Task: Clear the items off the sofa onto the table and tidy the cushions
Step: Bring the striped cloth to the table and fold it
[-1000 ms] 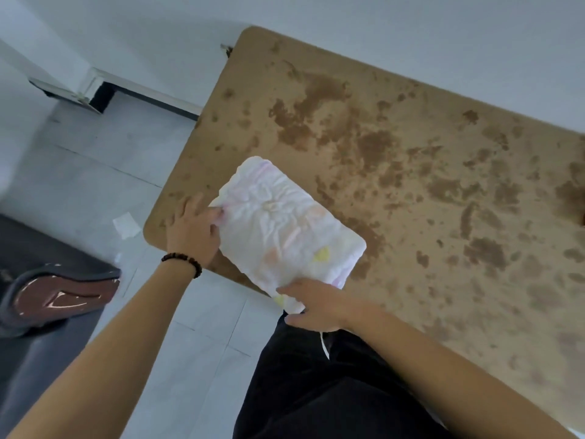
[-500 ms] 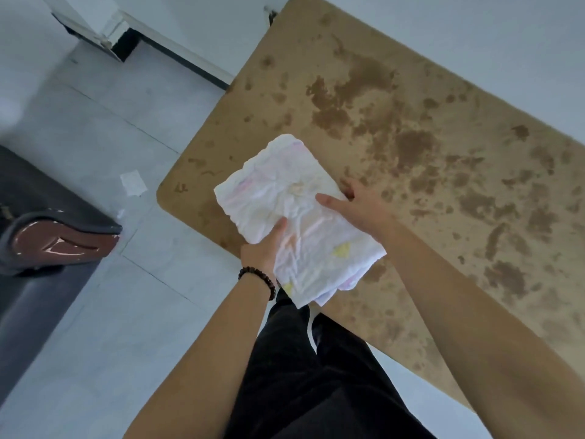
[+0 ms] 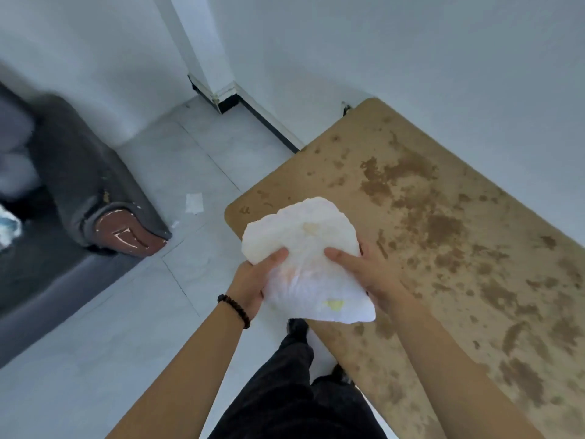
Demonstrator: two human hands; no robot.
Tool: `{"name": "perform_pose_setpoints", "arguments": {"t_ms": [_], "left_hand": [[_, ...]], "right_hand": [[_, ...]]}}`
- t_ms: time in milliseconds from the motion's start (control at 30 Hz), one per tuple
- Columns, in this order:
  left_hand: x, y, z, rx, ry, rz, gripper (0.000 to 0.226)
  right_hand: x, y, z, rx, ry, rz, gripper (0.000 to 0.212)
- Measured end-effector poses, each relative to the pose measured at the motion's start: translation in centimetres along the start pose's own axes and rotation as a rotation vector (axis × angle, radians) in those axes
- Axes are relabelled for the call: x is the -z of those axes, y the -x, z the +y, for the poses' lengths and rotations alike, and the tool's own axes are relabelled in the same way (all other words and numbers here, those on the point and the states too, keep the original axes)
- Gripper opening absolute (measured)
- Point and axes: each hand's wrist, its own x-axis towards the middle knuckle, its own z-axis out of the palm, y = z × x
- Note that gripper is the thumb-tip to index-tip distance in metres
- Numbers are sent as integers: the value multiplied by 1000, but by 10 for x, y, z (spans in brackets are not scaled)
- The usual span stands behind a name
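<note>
A crumpled white cloth with faint pink and yellow marks is held over the near left corner of the stained brown table. My left hand, with a dark bead bracelet at the wrist, grips the cloth's left side. On the cloth's right side my right hand holds it with the thumb on top. The dark grey sofa with a brown glossy armrest end stands at the left; blurred pale items lie on its seat at the far left edge.
A small white paper scrap lies on the pale tiled floor between sofa and table. White walls and a dark skirting board run behind the table. My dark trousers stand by the table's near edge.
The cloth lay flat on the table a second ago; both hands have since gathered it and lifted it at the table's corner. The view has swung left, showing more of the sofa.
</note>
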Motion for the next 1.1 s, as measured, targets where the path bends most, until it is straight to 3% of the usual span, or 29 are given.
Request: {"name": "perform_pose_setpoints", "arguments": {"t_ms": [333, 567, 733, 1100], "left_hand": [[141, 95, 73, -403, 172, 191, 43], [296, 95, 111, -483, 362, 350, 38], [405, 90, 165, -544, 431, 414, 39], [532, -22, 287, -488, 483, 435, 41]], "right_hand": [[-174, 13, -68, 201, -52, -355, 48], [-356, -35, -99, 316, 185, -453, 48], [-486, -67, -121, 344, 217, -487, 51], [-626, -200, -176, 301, 165, -461, 44]]}}
